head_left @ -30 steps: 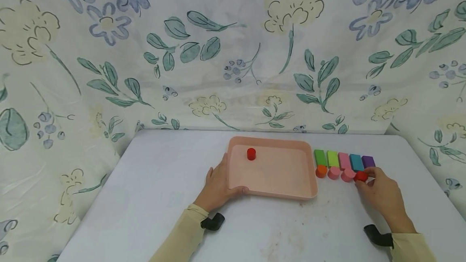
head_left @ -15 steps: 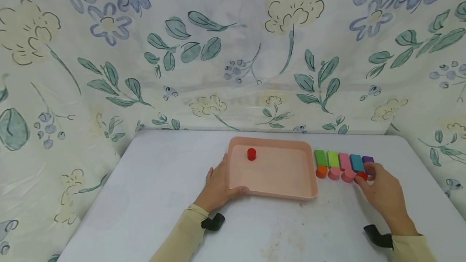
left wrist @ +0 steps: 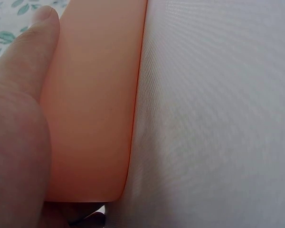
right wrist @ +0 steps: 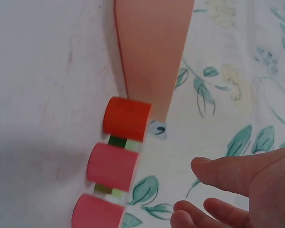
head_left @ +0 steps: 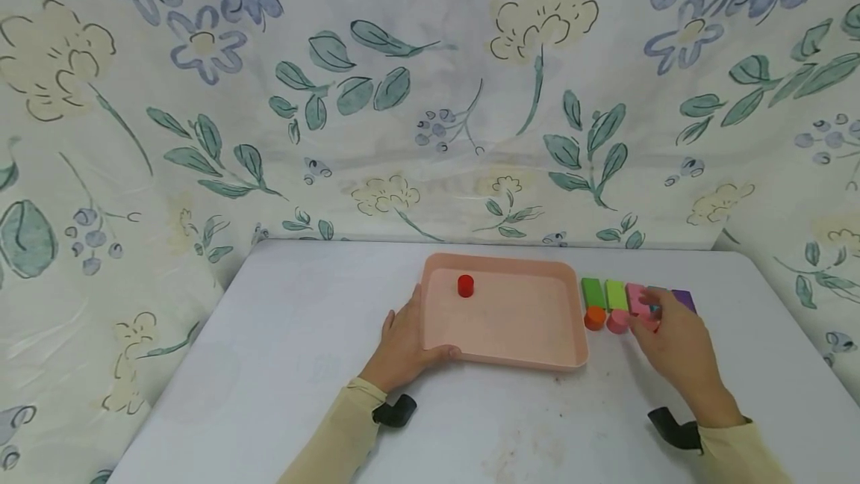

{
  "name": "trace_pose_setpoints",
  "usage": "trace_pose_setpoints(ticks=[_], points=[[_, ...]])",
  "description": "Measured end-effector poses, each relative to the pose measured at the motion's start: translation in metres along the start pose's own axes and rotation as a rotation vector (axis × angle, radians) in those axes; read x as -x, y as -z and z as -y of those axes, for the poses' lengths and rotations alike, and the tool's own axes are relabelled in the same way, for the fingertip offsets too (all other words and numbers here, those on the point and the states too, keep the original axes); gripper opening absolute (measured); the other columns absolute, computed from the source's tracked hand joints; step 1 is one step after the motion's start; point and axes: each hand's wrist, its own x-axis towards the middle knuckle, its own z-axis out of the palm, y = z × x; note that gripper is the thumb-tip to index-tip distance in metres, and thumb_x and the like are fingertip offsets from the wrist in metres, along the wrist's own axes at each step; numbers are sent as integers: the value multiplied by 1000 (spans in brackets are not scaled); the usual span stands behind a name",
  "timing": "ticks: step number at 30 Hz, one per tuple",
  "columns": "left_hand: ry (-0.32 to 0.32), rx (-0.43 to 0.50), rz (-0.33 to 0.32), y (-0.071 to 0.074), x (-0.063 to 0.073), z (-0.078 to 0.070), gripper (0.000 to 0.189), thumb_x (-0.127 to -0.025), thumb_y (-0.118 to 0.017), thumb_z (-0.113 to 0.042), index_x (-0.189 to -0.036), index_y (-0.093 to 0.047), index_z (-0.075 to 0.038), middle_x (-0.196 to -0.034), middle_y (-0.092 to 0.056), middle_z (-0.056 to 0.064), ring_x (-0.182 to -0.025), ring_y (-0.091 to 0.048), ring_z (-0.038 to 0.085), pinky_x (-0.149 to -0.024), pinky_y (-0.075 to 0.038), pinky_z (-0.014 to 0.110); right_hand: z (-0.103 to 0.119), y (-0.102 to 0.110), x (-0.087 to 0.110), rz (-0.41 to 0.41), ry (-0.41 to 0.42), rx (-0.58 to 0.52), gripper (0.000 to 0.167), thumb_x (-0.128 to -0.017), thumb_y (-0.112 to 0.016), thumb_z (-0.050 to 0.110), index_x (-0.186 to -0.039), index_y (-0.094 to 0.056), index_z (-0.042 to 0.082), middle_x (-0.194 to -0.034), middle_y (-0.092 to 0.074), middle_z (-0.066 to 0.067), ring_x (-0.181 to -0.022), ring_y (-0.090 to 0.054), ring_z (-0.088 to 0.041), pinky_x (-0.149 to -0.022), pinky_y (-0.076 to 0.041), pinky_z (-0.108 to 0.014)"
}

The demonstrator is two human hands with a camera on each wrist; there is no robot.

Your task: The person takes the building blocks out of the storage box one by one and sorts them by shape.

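My left hand [head_left: 404, 346] holds the left front corner of a pink tray [head_left: 510, 361], its fingers along the left side and its thumb at the front rim. A red cylinder [head_left: 466, 286] stands inside the tray. Over the row of small pieces to the right of the tray is my right hand [head_left: 681, 342]. Its thumb [right wrist: 218, 173] and fingertips are apart, with nothing seen between them. In the right wrist view an orange cylinder [right wrist: 127, 118] and two pink cylinders, one of them the middle pink cylinder [right wrist: 113, 165], line up near this hand. The hand partly covers the pieces at the row's right end.
Behind the cylinders stand a green block [head_left: 593, 293], a lime block [head_left: 614, 294], a pink block [head_left: 635, 296] and a purple block [head_left: 685, 299]. The white table [head_left: 322, 305] ends at a floral cloth [head_left: 430, 133] hanging at the back.
My right hand has moved left from the red and purple pieces at the row's right end towards the pink ones. The left hand and tray have stayed in place.
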Motion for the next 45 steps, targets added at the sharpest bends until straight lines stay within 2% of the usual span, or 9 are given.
trace_pose_setpoints(ticks=[4, 9, 13, 24, 34, 41, 45], points=[[-13, -1, -8, 0, 0, 0, 123, -75, -80, -59, -162, -11, -8, -165, -25, 9, -151, -23, 29, -117, -2, 68, 10, -4, 0, 5, 22, -27, 55, -93, -71, 17, -137, -49, -10, -115, -63, -29, -93, -60, -38, -73, -57, -49], [-14, -3, -5, 0, 0, 0, 122, -75, -80, -58, -162, -11, -9, -165, -25, 9, -151, -23, 29, -116, -2, 68, 19, -8, -3, 12, 53, -42, 50, -93, -69, 12, -136, -51, -8, -115, -64, -28, -90, -60, -34, -68, -58, -43], [-17, -3, -7, 0, 0, 0, 122, -75, -81, -58, -162, -11, -8, -165, -25, 9, -151, -23, 29, -116, -2, 68, 29, -11, -8, 30, 62, -41, 51, -92, -69, 11, -136, -50, -7, -121, -63, -27, -93, -61, -36, -72, -59, -46], [-12, -22, -8, 0, 0, 0, 123, -75, -80, -59, -162, -10, -8, -165, -25, 9, -151, -24, 29, -116, -3, 68, 58, -19, -27, 70, 74, -57, 55, -95, -71, 22, -139, -49, -3, -128, -62, -24, -99, -63, -36, -70, -60, -41], [-8, -39, 5, 2, 1, -3, 126, -77, -79, -60, -160, -6, -1, -165, -23, 15, -150, -24, 32, -118, -3, 65, 80, -26, -40, 86, 119, -73, 51, -96, -70, 23, -137, -52, -1, -128, -63, -21, -104, -61, -35, -82, -58, -48], [-3, -33, 4, 2, 1, -3, 126, -76, -79, -61, -161, -7, -1, -165, -24, 14, -150, -25, 31, -117, -3, 66, 92, -42, -51, 110, 133, -98, 49, -95, -71, 20, -136, -54, -1, -126, -64, -21, -105, -61, -34, -90, -55, -48], [-2, -26, 3, 1, 1, -3, 125, -76, -79, -61, -161, -7, -2, -165, -24, 13, -150, -25, 31, -117, -3, 66, 99, -48, -58, 128, 173, -121, 48, -95, -70, 20, -136, -55, -1, -125, -64, -20, -108, -61, -34, -91, -54, -49]])
